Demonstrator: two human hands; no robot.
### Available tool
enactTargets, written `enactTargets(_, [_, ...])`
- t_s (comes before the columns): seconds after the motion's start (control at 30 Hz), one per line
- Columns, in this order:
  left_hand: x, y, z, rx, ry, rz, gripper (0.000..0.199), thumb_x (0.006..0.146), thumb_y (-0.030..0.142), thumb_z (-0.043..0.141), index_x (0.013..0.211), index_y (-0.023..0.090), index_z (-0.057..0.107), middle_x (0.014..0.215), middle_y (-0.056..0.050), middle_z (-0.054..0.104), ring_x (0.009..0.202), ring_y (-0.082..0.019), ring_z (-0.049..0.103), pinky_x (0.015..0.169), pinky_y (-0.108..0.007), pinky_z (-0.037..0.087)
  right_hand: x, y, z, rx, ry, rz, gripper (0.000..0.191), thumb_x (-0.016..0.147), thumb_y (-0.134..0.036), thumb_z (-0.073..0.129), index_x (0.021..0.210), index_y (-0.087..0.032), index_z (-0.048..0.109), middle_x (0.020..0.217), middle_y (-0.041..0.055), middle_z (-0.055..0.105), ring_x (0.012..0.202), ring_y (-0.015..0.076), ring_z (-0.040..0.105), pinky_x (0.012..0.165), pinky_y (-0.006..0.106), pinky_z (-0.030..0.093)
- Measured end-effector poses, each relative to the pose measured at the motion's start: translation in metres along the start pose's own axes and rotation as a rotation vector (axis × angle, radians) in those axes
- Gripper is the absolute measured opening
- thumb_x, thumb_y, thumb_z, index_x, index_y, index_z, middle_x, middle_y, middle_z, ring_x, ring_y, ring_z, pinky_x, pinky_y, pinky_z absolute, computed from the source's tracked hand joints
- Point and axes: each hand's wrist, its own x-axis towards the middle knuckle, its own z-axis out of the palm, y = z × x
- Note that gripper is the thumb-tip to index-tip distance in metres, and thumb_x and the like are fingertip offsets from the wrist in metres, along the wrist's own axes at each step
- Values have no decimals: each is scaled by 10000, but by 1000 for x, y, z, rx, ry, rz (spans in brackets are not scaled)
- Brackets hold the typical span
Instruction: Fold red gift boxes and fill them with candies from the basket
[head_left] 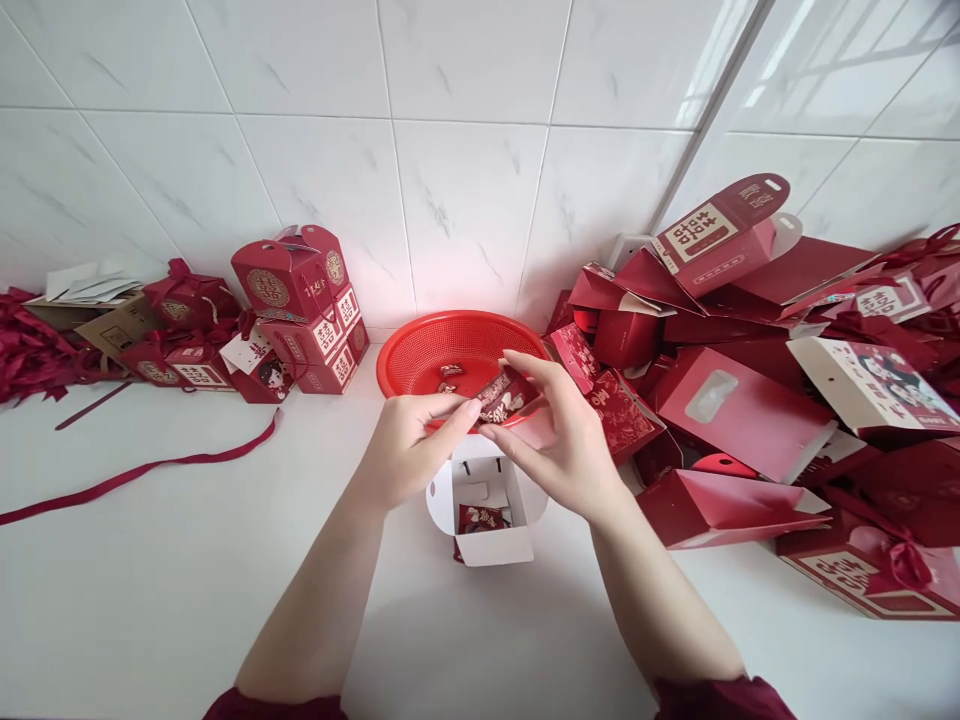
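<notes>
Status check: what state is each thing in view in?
Left hand: pinching dark red packaging
Right hand: gripping it too
Dark red packaging: held; one packet or two, unclear
White-lined box: open, packet inside
Red basket: open, packets inside
Long ribbon: lying loose
Boxes on the left: assembled, some stacked
Boxes on the right: jumbled, some open

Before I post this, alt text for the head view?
The left hand and right hand hold something in red wrapping, near a red basket and an open box with a red packet inside. Red boxes lie heaped at right; more boxes and a ribbon are at left.
</notes>
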Motion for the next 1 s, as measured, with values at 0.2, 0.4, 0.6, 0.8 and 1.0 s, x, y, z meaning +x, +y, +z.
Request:
enactTargets(0.2, [-6, 7, -2, 2, -69, -5, 382, 978, 375, 501, 662, 161, 519, 616, 23, 395, 568, -101, 361, 517, -257, 269, -12, 6, -29, 108, -63, 55, 349, 887, -179, 693, 1205, -288, 600, 1066, 1, 679, 849, 130, 637, 787, 278, 537])
enactTargets(0.4, [7, 0, 1, -263, -148, -103, 344, 975, 401, 523, 796, 157, 689, 768, -34, 659, 768, -164, 627, 687, -259, 484, -10, 17, -35, 313, -114, 168, 347, 878, -198, 712, 1195, -286, 602, 1010, 6, 652, 887, 141, 631, 824, 287, 540])
enactTargets(0.6, [16, -7, 8, -479, -126, -183, 267, 959, 341, 578, 777, 149, 620, 712, -13, 663, 671, -134, 664, 702, -264, 551, -8, 19, -32, 409, -110, 265, 302, 909, -216, 675, 1194, -281, 602, 961, 7, 631, 907, 139, 627, 819, 273, 549])
enactTargets(0.8, [14, -9, 8, -518, -193, -154, 266, 980, 335, 535, 791, 154, 580, 723, -14, 650, 660, -145, 668, 672, -291, 559, -7, 20, -34, 366, -143, 239, 217, 934, -219, 639, 1146, -264, 626, 1015, 21, 666, 928, 151, 641, 827, 299, 549])
enactTargets(1.0, [9, -2, 3, -382, -204, -137, 160, 937, 294, 611, 856, 167, 554, 797, -8, 648, 719, -142, 679, 700, -269, 532, -5, 18, -37, 220, -194, 90, 135, 895, -196, 681, 1020, -231, 645, 1001, 42, 662, 897, 175, 629, 766, 331, 544])
